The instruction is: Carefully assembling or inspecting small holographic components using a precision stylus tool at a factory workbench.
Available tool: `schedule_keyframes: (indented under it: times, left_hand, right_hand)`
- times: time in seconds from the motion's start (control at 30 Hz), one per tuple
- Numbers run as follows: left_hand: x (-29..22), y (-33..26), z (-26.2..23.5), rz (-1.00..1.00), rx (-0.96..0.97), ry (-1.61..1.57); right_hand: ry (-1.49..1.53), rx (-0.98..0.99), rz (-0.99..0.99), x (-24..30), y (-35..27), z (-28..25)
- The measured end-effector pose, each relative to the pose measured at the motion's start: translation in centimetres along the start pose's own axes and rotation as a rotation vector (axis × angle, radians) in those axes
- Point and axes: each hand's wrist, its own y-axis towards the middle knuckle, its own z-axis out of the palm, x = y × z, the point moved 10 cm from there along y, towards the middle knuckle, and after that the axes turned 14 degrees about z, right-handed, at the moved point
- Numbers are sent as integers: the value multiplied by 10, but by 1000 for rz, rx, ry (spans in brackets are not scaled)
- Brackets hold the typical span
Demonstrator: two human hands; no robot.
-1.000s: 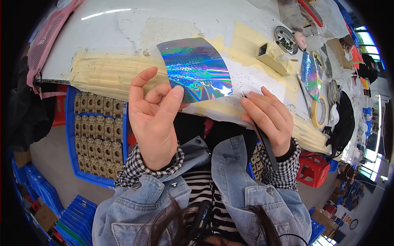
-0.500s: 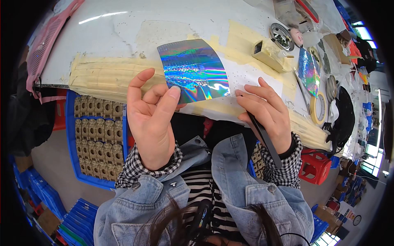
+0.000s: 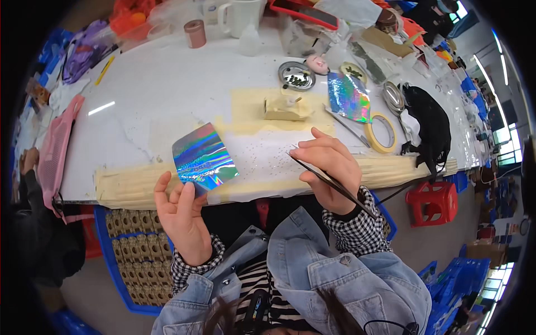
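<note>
Iridescent sheet (image 3: 205,158) pinched at its seven-o'clock edge by left hand (image 3: 188,223), best kept steady; tweezers (image 3: 347,195) pinched by right hand (image 3: 335,173).

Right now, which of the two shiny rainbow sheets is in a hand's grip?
The left sheet, its near edge pinched by the left hand. The other sheet lies on the table near the yellow tape roll, touched by neither hand.

Nothing legible as words or numbers. On black device (image 3: 255,314) at chest, below and between left hand (image 3: 187,223) and right hand (image 3: 336,173), a small pale marking, unreadable; on shiny sheet (image 3: 204,153) in left fingers, fine patterning, possibly not lettering.
</note>
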Motion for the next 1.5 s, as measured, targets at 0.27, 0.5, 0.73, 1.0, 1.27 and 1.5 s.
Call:
schedule_keyframes:
  times: [0.27, 0.5, 0.73, 1.0, 1.27, 1.5]
  left_hand:
    - [2, 5, 1, 48, 37, 48]
    - [-1, 2, 4, 74, 10, 89]
    - [-6, 2, 6, 97, -13, 172]
    - [-8, 6, -2, 139, -7, 239]
    - [-3, 9, 0, 189, -1, 252]
    - [-4, 7, 2, 182, 41, 253]
  right_hand:
    - [-23, -218, 78, -6, -20, -70]
    - [-48, -361, 161, -36, -45, -110]
    - [-87, -565, 260, -69, -76, -130]
    - [-181, -660, 224, -80, -89, -124]
    - [-281, -710, 160, -74, -94, -122]
    - [-287, -710, 181, -75, -92, -120]
